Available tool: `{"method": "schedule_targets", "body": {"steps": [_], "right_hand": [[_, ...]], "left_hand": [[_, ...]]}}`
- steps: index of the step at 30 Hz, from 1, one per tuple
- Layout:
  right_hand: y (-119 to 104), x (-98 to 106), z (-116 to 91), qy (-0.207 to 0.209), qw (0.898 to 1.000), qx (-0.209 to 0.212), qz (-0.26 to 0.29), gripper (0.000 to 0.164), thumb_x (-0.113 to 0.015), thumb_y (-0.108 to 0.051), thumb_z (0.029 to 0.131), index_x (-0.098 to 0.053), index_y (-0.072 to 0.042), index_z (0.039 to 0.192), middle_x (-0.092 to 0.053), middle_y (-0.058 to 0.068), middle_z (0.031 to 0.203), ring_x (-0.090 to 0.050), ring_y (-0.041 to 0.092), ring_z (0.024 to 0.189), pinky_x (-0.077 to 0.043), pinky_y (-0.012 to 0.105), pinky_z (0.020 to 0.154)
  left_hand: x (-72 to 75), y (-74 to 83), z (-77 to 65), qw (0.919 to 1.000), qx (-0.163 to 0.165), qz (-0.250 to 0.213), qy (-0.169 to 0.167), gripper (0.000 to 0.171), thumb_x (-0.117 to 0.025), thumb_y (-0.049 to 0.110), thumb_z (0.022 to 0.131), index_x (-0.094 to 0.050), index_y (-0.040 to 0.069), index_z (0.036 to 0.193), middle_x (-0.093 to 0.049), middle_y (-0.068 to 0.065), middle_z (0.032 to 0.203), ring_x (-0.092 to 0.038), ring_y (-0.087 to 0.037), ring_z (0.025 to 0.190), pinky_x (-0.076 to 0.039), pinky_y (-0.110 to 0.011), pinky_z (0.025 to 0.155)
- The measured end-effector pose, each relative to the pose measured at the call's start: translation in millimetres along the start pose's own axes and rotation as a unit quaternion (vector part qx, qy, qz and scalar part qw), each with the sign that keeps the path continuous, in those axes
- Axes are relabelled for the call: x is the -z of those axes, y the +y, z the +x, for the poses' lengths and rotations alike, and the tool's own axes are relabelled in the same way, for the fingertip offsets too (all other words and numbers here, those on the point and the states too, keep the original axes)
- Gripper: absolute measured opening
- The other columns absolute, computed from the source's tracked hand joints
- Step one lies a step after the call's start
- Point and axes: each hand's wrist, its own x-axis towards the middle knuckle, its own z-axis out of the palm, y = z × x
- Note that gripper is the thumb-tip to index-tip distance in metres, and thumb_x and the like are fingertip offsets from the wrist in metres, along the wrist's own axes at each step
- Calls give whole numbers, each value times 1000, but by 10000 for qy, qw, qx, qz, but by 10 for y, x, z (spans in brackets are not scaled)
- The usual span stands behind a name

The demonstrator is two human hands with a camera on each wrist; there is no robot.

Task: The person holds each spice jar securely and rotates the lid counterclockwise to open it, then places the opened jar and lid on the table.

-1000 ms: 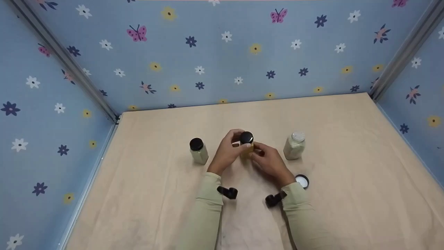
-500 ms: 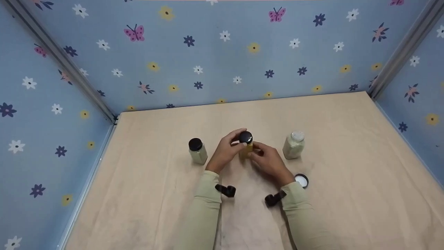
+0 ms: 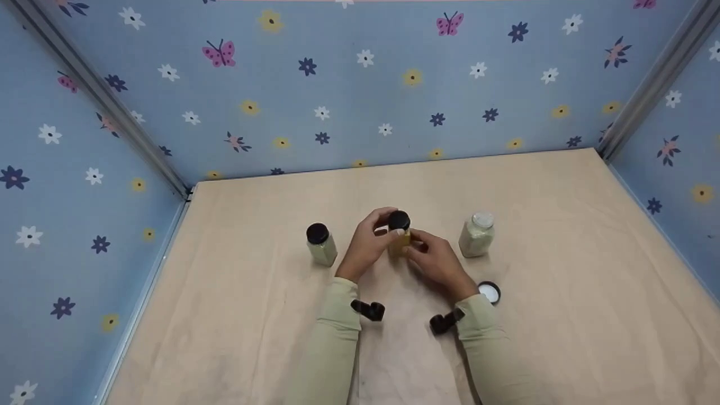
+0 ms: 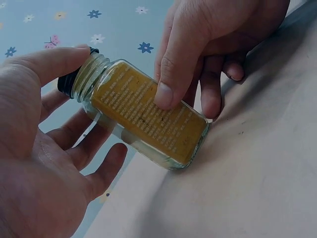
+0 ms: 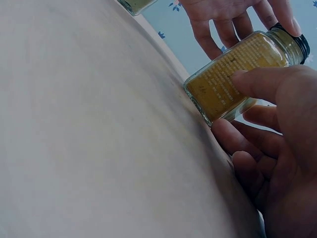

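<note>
Nearest, the right hand (image 3: 439, 260) pinches the yellow-filled glass jar (image 4: 133, 101) low down, near the middle of the surface (image 3: 236, 292); just beyond, the left hand (image 3: 367, 243) pinches its black screw cap (image 3: 399, 219) between thumb and fingers. Working the cap seems in hand; the next move likely calls for keeping the jar steady. Against half a second ago, both grips look unchanged, but the cap's glint has faded.
</note>
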Motion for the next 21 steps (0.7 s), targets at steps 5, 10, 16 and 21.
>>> {"method": "schedule_targets", "body": {"steps": [5,10,16,21], "right_hand": [[-10,0,-1,-56,9999,-111,43,47,-71,-32,95,-62,-16,139,-66,8,129,-62,23,113,-48,44,98],[2,2,-2,-54,9999,-110,34,47,-71,-32,95,-62,-17,138,-65,8,130,-62,23,115,-47,44,99],[11,-8,1,-50,9999,-119,59,47,-70,-30,95,-61,-16,139,-65,7,130,-62,22,114,-48,44,98],[1,-24,3,-55,9999,-121,-9,46,-70,-28,95,-61,-16,139,-65,8,131,-62,24,115,-47,44,99]], "left_hand": [[-10,63,-34,9998,-16,34,171,44,-69,10,95,-56,3,137,-59,-9,133,-53,-24,126,-38,-55,107],[3,-72,9,9994,-131,-31,317,44,-69,12,95,-56,2,136,-59,-9,134,-53,-24,126,-36,-54,109],[26,-198,6,9984,-233,-57,508,47,-70,18,95,-55,4,137,-59,-6,132,-54,-22,125,-36,-49,110],[52,-211,-43,9971,-263,-5,708,46,-73,23,93,-58,8,134,-61,-4,129,-55,-20,122,-39,-44,108]]}}
